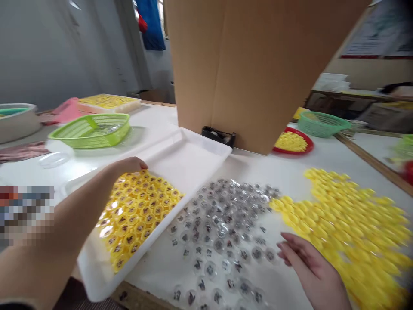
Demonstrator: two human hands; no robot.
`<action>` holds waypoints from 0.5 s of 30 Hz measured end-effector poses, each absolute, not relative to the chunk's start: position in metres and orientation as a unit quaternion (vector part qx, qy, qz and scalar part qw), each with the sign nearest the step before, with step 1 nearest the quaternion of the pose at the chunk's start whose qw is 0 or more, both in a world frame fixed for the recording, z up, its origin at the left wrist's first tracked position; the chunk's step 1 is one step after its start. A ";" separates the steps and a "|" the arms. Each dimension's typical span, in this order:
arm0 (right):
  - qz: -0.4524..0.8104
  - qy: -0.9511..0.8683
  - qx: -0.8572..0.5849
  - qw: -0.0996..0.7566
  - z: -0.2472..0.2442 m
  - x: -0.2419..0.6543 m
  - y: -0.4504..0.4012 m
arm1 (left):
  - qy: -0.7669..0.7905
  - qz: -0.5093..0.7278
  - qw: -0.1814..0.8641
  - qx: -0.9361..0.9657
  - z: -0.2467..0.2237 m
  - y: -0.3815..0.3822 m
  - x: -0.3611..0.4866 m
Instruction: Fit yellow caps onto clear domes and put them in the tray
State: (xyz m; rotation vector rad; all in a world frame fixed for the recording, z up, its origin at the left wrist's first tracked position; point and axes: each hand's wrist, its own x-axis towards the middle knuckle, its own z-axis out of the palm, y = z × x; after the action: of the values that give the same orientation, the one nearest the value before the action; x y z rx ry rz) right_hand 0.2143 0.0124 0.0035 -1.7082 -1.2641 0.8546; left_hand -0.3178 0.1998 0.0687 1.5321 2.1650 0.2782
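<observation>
My left hand [131, 165] reaches into a shallow white tray [196, 148], at the far edge of closely packed yellow discs [138, 211] with small printed pictures under shiny tops. Its fingers are bent downward and mostly hidden, so I cannot tell whether they grip a piece. Over the white table at the right, my right hand [308, 267] has its thumb and fingers drawn together. Anything between them is too small or hidden to make out. Left of it are scattered clear domed discs [222, 215] with dark pictures. Plain yellow discs [342, 224] are heaped to its right.
A tall cardboard sheet [248, 73] stands behind the tray, with a black tape dispenser [219, 137] at its foot. A lime-green basket [93, 131] is at the left. Farther right are a red plate [309, 146] of yellow pieces and a green basket [322, 125].
</observation>
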 end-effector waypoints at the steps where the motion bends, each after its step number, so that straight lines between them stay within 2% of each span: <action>1: 0.290 -0.543 -0.677 0.403 0.009 0.219 0.016 | 0.785 0.089 0.220 0.572 0.073 0.197 -0.314; 3: 0.123 -0.656 -0.684 0.294 0.019 0.227 0.027 | 0.786 0.084 0.165 0.590 0.085 0.194 -0.305; 4: 0.087 -0.670 -0.690 0.261 0.023 0.229 0.033 | 0.787 0.087 0.134 0.595 0.093 0.192 -0.298; 7: 0.036 -0.682 -0.708 0.179 0.033 0.230 0.055 | 0.789 0.117 0.056 0.600 0.121 0.169 -0.260; 9: 0.011 -0.684 -0.718 0.129 0.038 0.229 0.069 | 0.732 0.178 0.044 0.657 0.135 0.138 -0.221; 12: -0.020 -0.675 -0.734 0.066 0.046 0.230 0.084 | 0.597 0.268 0.117 0.747 0.134 0.085 -0.154; 15: -0.028 -0.665 -0.747 0.015 0.049 0.235 0.091 | 0.478 0.263 0.239 0.803 0.110 0.047 -0.096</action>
State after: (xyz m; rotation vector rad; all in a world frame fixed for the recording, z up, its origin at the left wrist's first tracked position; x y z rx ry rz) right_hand 0.2354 0.0909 0.0490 -2.3233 -2.0682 -0.0866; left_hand -0.0965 0.0473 0.1096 2.1986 1.3086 0.7205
